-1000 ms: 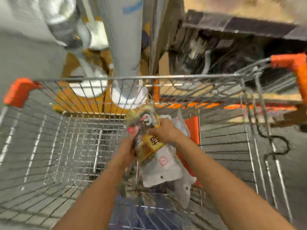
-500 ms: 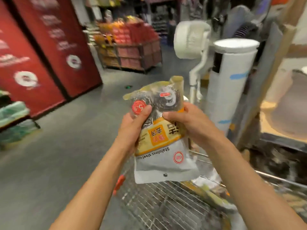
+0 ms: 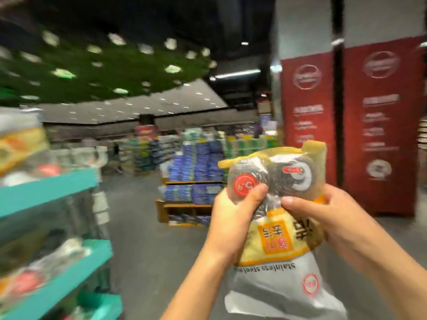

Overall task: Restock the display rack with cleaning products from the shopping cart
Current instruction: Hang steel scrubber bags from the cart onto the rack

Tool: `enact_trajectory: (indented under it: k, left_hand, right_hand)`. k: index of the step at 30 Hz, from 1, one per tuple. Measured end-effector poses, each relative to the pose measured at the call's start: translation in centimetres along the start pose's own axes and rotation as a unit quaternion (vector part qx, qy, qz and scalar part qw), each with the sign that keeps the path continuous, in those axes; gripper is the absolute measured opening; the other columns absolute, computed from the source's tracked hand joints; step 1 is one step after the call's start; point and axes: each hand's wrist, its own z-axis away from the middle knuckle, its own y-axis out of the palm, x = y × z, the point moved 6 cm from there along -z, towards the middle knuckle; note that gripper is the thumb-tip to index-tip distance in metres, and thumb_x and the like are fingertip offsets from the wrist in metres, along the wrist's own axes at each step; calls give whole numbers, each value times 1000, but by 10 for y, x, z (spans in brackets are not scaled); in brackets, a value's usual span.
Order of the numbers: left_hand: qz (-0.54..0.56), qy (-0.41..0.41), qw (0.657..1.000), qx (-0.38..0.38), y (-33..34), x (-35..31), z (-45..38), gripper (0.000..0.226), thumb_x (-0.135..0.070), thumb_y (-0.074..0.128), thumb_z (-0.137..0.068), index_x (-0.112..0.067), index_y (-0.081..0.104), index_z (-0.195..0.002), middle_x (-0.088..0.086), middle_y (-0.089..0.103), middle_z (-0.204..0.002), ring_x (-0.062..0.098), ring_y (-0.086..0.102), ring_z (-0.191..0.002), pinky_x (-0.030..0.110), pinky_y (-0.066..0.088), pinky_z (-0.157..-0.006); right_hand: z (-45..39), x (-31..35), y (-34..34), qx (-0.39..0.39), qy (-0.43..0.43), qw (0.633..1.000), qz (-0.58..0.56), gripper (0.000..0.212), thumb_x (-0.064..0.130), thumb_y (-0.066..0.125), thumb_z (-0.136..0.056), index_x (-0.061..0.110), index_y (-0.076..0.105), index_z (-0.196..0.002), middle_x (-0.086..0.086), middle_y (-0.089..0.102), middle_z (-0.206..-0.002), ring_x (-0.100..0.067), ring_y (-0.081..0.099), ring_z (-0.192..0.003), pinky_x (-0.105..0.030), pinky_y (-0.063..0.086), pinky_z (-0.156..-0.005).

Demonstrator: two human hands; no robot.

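Both hands, left hand (image 3: 233, 218) and right hand (image 3: 323, 218), gripping scourer pack (image 3: 275, 218) upside down, probably for carrying toward left teal rack (image 3: 49, 184).

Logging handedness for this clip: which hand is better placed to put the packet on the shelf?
Left, probably. The shelf is on the left, nearer the left hand; the right hand would cross the packet.

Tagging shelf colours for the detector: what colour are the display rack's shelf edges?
Teal, on the display rack at the left of the head view, blurred by motion.
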Motion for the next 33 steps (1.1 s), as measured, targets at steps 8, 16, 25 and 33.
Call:
enact_trajectory:
  k: [8, 16, 25, 33]
  left_hand:
    - [-109, 85, 974, -180, -164, -76, -11, 33, -30, 67, -78, -8, 69, -103, 9, 72, -99, 28, 67, -97, 45, 51, -90]
    - [-139, 194, 885, -399, -250, -154, 5, 22, -35, 70, -80, -17, 73, -92, 14, 70, -105, 33, 65, -101, 55, 51, -89]
    - [-122, 317, 746, -573, -280, -200, -5, 37, -42, 57, -89, -9, 54, -106, 11, 67, -106, 22, 68, -93, 39, 58, -74]
    - [-81, 314, 759, -564, -300, -207, -29, 40, -46, 43, -96, -11, 49, -114, 13, 65, -112, 26, 67, -96, 46, 54, -85]
  right_hand:
    - [-77, 15, 171, 138, -92, 982, -90, 32, 19, 69, -60, 17, 68, -92, -2, 75, -83, -17, 71, -73, -27, 58, -65]
    - [-110, 33, 270, 140, -260, 946, -133, 48, 38, 84, -59, 35, 60, -100, 18, 68, -96, 5, 62, -93, -9, 48, -78]
    - [-107, 31, 342, 239, -348, 882, -211, 10, 24, 67, -76, 27, 67, -86, 14, 65, -81, -5, 62, -78, -14, 47, -68]
    - [-115, 20, 416, 435, -193, 863, -171, 60, 61, 51, -75, 5, 68, -91, -17, 69, -89, -31, 65, -91, -54, 50, -82]
